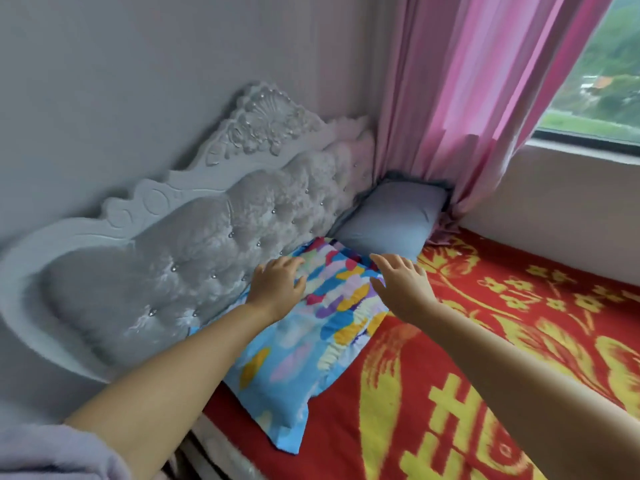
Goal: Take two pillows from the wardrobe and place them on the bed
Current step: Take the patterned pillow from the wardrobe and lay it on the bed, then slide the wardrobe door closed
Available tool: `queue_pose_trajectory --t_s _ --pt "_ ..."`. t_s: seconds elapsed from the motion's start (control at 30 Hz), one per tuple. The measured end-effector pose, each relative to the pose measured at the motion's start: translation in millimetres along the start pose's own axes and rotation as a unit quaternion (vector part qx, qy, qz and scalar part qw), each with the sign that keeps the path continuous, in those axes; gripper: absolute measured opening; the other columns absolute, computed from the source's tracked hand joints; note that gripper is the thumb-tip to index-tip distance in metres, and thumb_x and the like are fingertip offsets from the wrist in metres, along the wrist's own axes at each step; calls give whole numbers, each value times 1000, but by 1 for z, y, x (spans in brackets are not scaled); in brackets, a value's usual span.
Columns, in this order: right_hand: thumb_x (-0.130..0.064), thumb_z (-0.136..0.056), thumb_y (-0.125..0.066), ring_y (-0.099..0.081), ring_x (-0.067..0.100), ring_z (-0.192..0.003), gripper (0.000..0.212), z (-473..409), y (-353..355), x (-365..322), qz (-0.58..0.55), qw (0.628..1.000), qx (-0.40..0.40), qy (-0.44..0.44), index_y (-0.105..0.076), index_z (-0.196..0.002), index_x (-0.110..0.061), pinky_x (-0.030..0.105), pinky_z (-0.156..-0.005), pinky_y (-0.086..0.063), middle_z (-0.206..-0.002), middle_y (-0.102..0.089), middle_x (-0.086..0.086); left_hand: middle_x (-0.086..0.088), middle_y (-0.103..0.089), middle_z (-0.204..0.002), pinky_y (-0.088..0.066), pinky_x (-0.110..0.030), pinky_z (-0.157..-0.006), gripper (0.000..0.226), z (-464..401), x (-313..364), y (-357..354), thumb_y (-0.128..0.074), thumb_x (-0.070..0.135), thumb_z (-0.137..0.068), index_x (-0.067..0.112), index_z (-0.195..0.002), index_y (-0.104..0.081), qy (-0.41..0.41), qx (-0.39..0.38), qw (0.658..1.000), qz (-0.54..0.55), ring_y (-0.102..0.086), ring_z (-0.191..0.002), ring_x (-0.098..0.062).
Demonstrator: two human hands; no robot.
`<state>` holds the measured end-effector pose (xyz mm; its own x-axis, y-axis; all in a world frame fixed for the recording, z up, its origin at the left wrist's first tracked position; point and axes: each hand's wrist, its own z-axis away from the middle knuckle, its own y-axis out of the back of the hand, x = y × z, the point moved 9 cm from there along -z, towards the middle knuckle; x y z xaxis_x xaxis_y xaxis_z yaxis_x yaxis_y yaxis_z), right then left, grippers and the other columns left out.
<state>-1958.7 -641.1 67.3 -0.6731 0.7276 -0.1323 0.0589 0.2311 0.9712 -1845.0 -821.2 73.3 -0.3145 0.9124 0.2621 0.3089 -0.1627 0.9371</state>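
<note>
The bed (485, 393) was the biggest thing there. A red blanket (519, 306) with yellow flowers and shapes covered it. At the head of the bed stood a big grey headboard (180, 244), soft and puffy, with little shiny buttons and carved swirls along the top. Behind it was a plain grey wall (121, 81).

A pink curtain (467, 98) hung down in the corner, and its bottom touched the bed. Beside it was a window (602, 81) with green outside.

Two pillows lay on the bed, both up against the headboard. The colourful pillow (298, 348) was blue with spots of yellow, pink and purple. It lay flat on the red blanket, nearer to the person. The grey pillow (391, 220) sat just past it in the corner, tucked under the curtain. The two pillows touched each other at their ends.

The person reached out with both bare arms. The left hand (277, 282) lay flat on the far end of the colourful pillow, with fingers spread wide and holding nothing. The right hand (401, 282) was spread wide too, palm down, over the edge of the same pillow. I could not tell if it touched the pillow. A bit of fuzzy pale purple sleeve (52, 452) showed on the left arm.
</note>
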Motion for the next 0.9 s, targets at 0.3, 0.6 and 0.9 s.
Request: queue_pose_trajectory --t_s 0.3,0.6,0.9 --pt "-40 -97 -39 -34 25 -136 50 77 -9 -96 -22 994 -51 95 -30 -145 -27 44 -111 -26 -149 -38 2 -5 -56 -133 -39 -38 -102 40 169 -67 52 -48 31 -91 20 -130 -50 150 25 988 -28 -52 -121 -27" --pt "-39 -96 -40 -36 23 -136 50 200 -22 -275 -27 940 -102 326 -33 -144 -28 42 -112 -27 -148 -38 0 -5 -59 -132 -41 -37 -101 38 425 -108 112 -50 32 -91 22 -128 -53 350 71 931 -76 -55 -119 -25" --pt "-37 -96 -39 -34 23 -136 47 366 -30 -389 -61 824 -146 545 -33 -142 -28 43 -111 -30 -147 -39 -2 -4 -59 -126 -37 -41 -102 35 630 -77 122 -44 30 -93 21 -127 -50 565 97 815 -88 -53 -117 -25"
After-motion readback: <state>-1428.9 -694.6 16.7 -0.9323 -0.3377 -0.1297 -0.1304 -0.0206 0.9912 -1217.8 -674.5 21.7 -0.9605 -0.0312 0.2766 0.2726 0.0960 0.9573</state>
